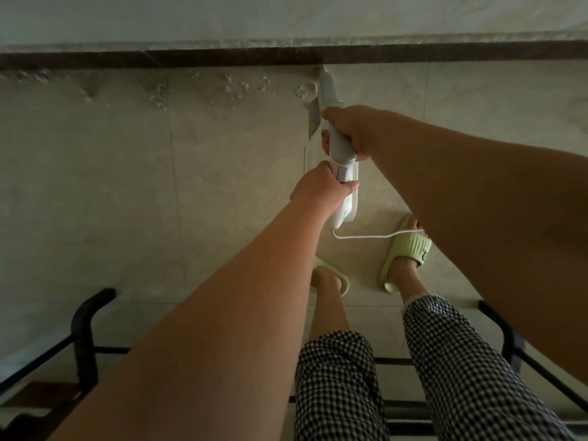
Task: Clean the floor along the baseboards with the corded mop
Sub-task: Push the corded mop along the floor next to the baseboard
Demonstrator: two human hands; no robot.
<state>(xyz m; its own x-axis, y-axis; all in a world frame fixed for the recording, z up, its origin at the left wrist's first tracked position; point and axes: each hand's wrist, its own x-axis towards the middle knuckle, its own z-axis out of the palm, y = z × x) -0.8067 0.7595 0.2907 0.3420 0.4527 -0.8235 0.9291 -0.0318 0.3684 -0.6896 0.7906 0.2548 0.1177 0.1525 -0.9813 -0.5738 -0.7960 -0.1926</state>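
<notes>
Writing on the small tag (314, 122) hanging beside the corded mop (338, 144) is too blurred to read. Both hands hold the white mop handle: the right hand (351, 130) wraps it higher up, the left hand (318, 189) clasps the lower grip section with the thumb across it. Its long axis runs away from the person, tip meeting the dark baseboard (191, 57) across the tiled floor (127, 170). A white cord (375, 236) trails from the handle's near end toward a green slipper (410, 249).
</notes>
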